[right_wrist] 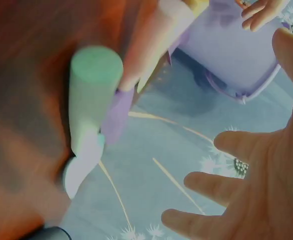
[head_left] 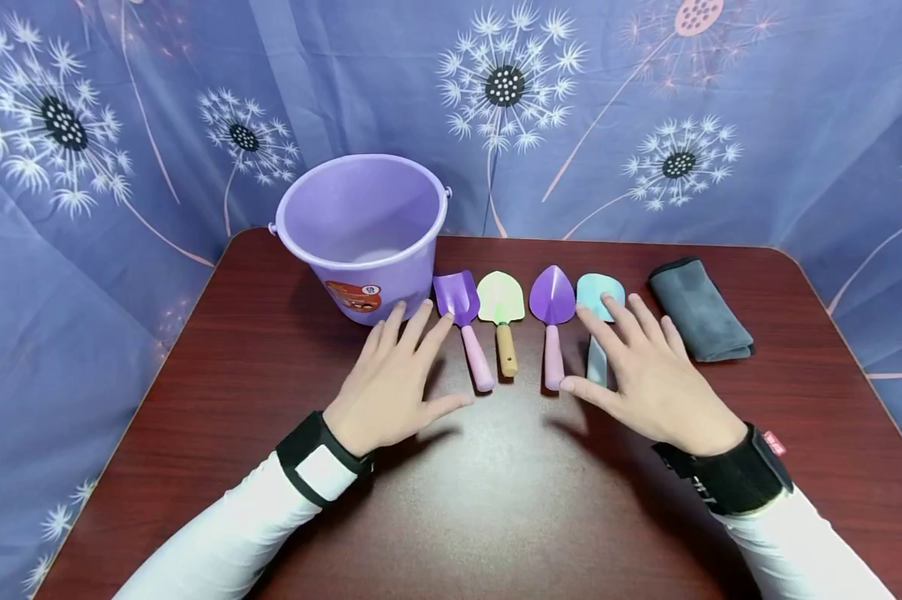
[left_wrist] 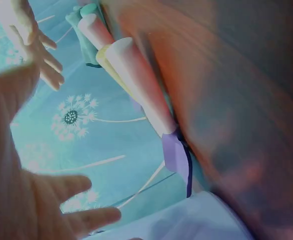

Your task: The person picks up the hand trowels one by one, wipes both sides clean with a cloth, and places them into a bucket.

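Observation:
Both hands hover over the table with fingers spread and nothing held. The left hand [head_left: 391,383] is nearest the purple bucket [head_left: 368,258] and a purple shovel with a pink handle [head_left: 478,358]. Over the blue shovel [head_left: 599,292] hangs the right hand [head_left: 649,375], covering part of its handle. Between the hands lie a pale green shovel with a wooden handle [head_left: 507,350] and a pointed purple trowel with a pink handle [head_left: 553,358]. In the right wrist view, the blue shovel's handle [right_wrist: 94,95] lies beside the spread fingers [right_wrist: 241,145].
A folded grey cloth [head_left: 700,310] lies right of the tools. The dark red wooden table [head_left: 481,517] reaches back to a blue curtain [head_left: 376,75] with dandelion prints, which also hangs at both sides. The bucket stands at the table's back left.

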Action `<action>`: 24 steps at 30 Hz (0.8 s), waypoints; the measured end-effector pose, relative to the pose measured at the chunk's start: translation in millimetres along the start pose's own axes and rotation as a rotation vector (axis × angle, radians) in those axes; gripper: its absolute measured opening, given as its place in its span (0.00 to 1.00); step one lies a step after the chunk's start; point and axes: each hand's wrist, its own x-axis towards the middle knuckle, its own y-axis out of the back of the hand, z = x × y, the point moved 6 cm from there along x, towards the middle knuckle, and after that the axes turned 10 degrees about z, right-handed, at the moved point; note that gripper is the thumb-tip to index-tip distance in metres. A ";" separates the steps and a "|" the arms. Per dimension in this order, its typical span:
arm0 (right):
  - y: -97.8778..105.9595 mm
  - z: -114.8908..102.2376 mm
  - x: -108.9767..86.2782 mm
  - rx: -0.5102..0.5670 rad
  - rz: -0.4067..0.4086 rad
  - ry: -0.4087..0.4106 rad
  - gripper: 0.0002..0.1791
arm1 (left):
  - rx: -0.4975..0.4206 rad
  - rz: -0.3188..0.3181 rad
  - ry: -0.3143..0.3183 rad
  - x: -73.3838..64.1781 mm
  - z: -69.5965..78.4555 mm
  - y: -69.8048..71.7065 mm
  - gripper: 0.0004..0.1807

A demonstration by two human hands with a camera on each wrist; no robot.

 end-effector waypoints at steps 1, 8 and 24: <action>2.6 1.6 1.1 -0.001 0.005 -0.004 0.51 | -0.004 0.022 0.004 2.3 0.1 1.5 0.55; 23.1 16.8 9.6 -0.027 0.049 -0.038 0.51 | -0.038 0.117 0.061 17.1 1.5 4.9 0.49; 53.2 97.5 17.3 -0.030 -0.001 -0.337 0.44 | 0.049 0.020 0.208 41.2 4.5 -32.5 0.30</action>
